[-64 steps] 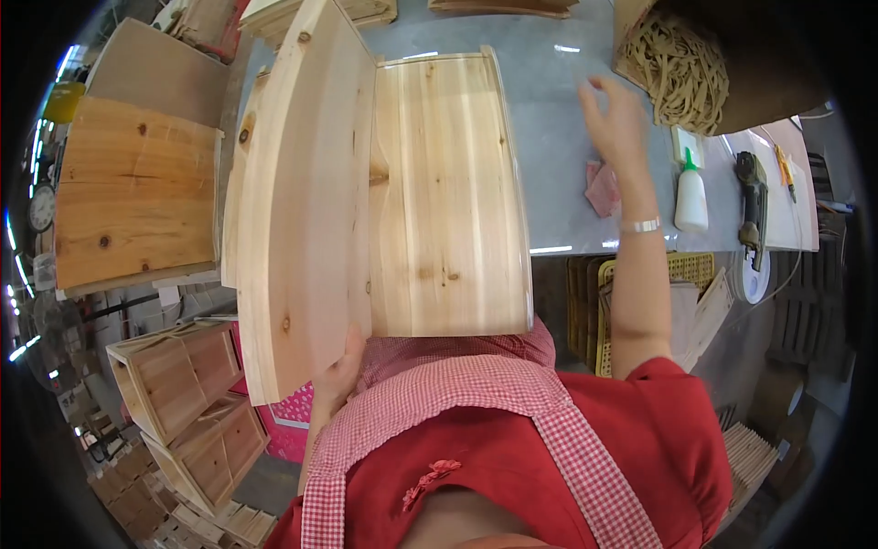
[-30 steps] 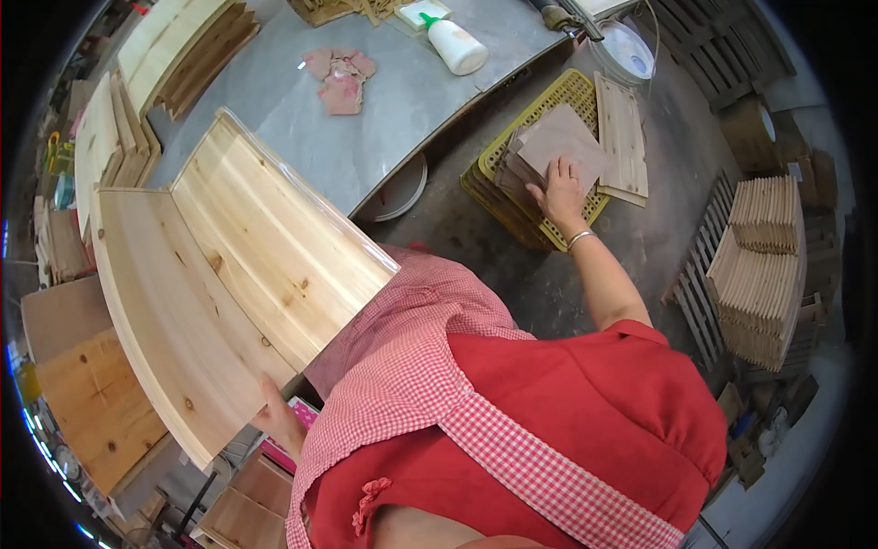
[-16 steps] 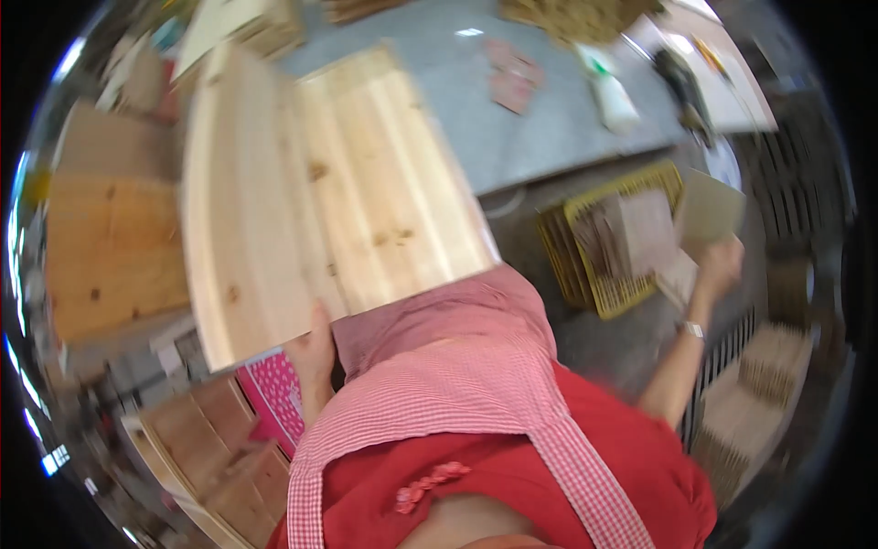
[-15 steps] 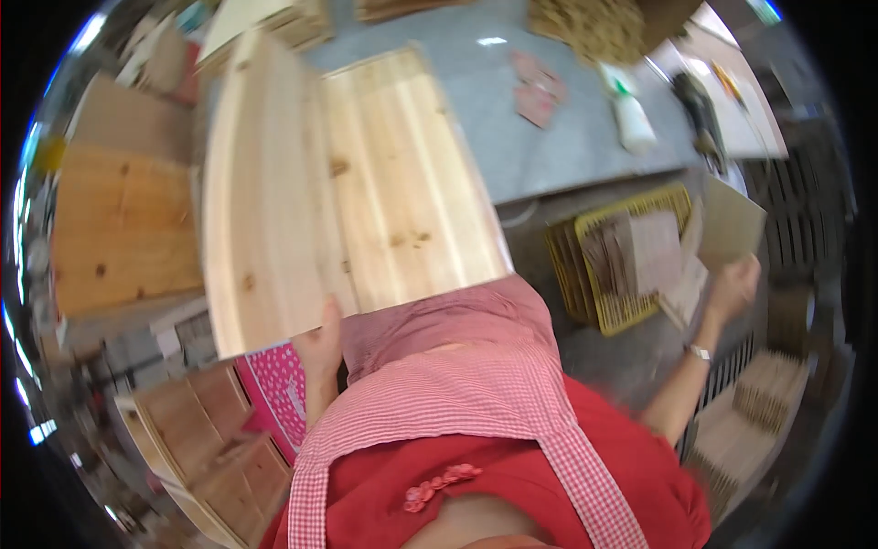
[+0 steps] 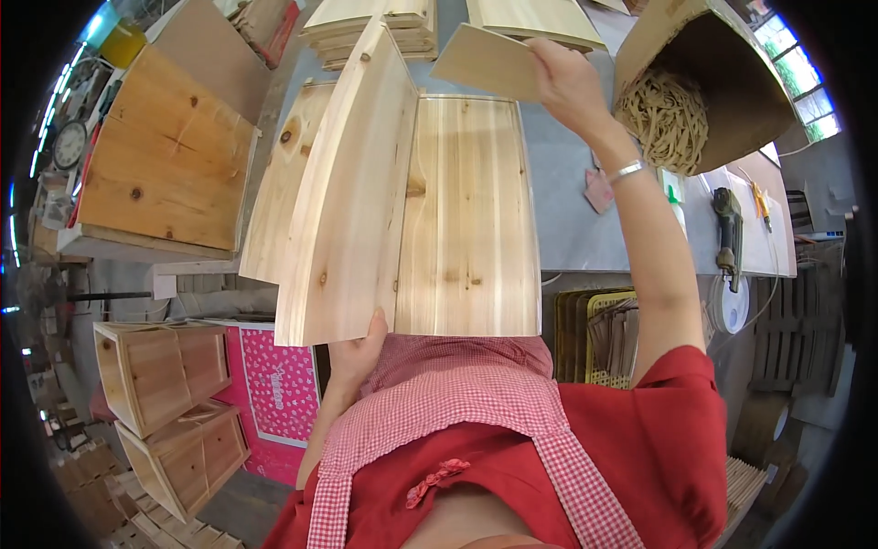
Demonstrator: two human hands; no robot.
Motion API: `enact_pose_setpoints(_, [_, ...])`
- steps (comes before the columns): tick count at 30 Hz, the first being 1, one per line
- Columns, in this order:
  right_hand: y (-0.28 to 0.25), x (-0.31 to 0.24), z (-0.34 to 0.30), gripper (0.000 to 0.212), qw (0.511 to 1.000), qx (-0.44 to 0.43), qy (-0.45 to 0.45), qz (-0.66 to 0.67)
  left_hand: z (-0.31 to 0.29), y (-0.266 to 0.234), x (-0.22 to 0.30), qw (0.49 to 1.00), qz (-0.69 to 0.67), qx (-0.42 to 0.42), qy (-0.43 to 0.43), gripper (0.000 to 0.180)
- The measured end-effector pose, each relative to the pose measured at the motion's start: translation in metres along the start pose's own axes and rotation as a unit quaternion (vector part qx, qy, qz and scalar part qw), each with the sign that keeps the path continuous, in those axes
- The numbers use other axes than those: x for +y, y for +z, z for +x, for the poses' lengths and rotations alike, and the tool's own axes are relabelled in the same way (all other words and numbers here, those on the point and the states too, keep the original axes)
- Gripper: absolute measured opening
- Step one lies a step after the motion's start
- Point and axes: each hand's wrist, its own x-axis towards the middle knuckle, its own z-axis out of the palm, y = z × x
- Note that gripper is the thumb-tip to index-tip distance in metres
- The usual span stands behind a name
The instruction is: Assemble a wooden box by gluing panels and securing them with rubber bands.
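In front of me, over the near edge of the grey table, stands a pale pine piece: an upright board [image 5: 352, 201] meets a flat board [image 5: 471, 220] along a long seam. My left hand [image 5: 358, 352] grips the near lower edge of the upright board, its thumb on the inner face. A further knotty board [image 5: 288, 174] lies to its left, partly hidden. Beyond the far end of the flat board, my right hand [image 5: 572, 87] pinches a thin, small rectangular wooden board [image 5: 485, 66], held raised and tilted.
Stacked boards [image 5: 370, 41] lie at the back. A cardboard box [image 5: 732, 91] with tan strips [image 5: 663, 119] stands back right, near a white bottle [image 5: 679, 212] and a power tool [image 5: 727, 233]. Below is a yellow basket [image 5: 599, 302]; left are a large wooden box [image 5: 165, 156] and smaller boxes [image 5: 165, 375].
My right hand has brought the thin board from above the yellow basket up to the far end of the pine piece. The view has turned, and the pine piece now appears further right.
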Motion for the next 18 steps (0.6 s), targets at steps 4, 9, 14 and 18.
enact_pose_setpoints(4, [0.038, 0.005, 0.016, 0.016, 0.998, -0.065, -0.005, -0.010, 0.001, -0.002, -0.001, 1.000, 0.019, -0.005, 0.017, 0.030])
enact_pose_setpoints(9, [0.050, 0.008, 0.019, 0.015, 0.995, -0.095, -0.008, -0.022, 0.001, -0.001, 0.001, 1.000, 0.000, -0.009, -0.007, 0.027])
enact_pose_setpoints(14, [0.054, 0.012, 0.024, 0.018, 0.989, -0.143, -0.001, -0.045, 0.001, -0.002, 0.000, 1.000, -0.003, -0.012, -0.014, 0.025])
enact_pose_setpoints(18, [0.065, 0.011, 0.036, 0.021, 0.986, -0.157, 0.012, -0.055, -0.002, -0.005, -0.010, 1.000, 0.011, -0.010, -0.002, 0.026])
